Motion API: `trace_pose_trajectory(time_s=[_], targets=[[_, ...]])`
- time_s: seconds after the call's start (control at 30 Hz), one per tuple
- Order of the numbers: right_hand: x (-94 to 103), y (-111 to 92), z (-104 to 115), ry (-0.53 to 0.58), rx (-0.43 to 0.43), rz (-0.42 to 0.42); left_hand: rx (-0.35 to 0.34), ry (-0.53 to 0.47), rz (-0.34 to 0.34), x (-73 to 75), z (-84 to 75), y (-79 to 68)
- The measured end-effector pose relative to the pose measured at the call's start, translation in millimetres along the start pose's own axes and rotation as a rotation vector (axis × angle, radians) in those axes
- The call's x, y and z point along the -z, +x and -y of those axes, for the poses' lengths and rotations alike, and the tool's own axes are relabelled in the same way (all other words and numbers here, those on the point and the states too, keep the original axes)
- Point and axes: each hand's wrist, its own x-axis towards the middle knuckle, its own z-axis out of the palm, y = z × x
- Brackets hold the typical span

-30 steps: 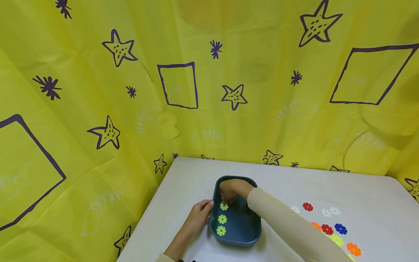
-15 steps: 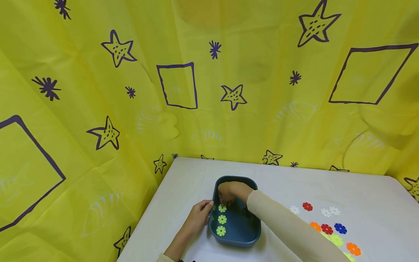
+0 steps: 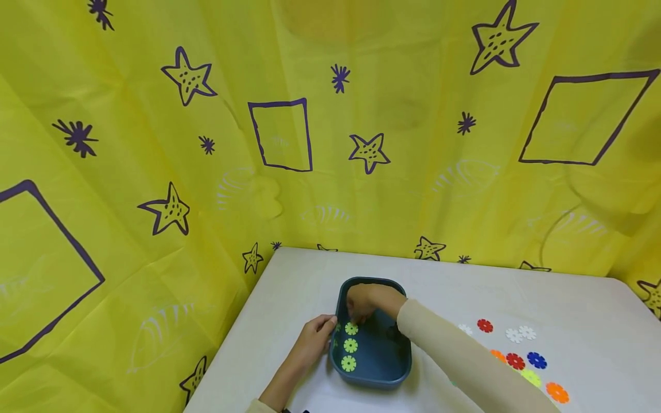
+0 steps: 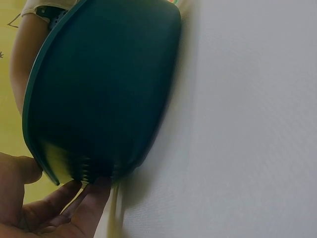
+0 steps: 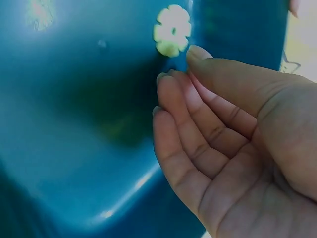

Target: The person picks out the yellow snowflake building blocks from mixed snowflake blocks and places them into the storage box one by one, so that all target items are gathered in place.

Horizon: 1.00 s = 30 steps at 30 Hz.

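A dark blue-green plastic bin (image 3: 376, 367) sits on the table. My left hand (image 3: 314, 338) holds its left side, thumb at the rim and fingers against the outer wall; the left wrist view shows these fingers (image 4: 91, 203). My right hand (image 3: 368, 301) is down inside the bin, fingers loosely bent. Three yellow-green notched plastic discs lie in a column along the bin's left side: a near disc (image 3: 348, 363), a middle disc (image 3: 350, 345) and a far disc (image 3: 351, 328). In the right wrist view, my right thumb tip is right by one disc (image 5: 173, 30), with nothing visible between the fingers.
Right of the bin lie several loose notched discs, including a red disc (image 3: 485, 326), a blue disc (image 3: 537, 360) and an orange disc (image 3: 558, 393). My right sleeve (image 3: 454, 350) covers part of them. A yellow curtain (image 3: 403, 206) stands behind the white table (image 3: 304, 275).
The far disc has shifted slightly left and nearer, into line with the other two. My right fingers have drawn back a little from it. The left hand stays in place.
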Motion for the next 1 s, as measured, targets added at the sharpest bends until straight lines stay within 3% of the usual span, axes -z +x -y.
trace_pose_trajectory(time_s=[0.13,0.3,0.57,0.77,1.0], targets=[[9.5,-8,-10,-0.03,0.041,-0.033,-0.006,-0.007,-0.006,-0.8,0.0,-0.6],[22.8,-23,-31,0.05,0.09,-0.084,-0.009,-0.014,-0.006,-2.5,-1.3,-1.4],[45.6,-70,-86,0.271,0.204,-0.149,-0.027,-0.043,0.009,-6.4,-1.4,-0.5],[45.3,-112,-126,0.338,0.144,-0.223,-0.033,-0.031,0.003,-5.3,1.4,-2.3],[27.7,-156,-159,0.35,0.055,-0.244,-0.007,0.028,-0.021,0.5,2.5,-5.0]])
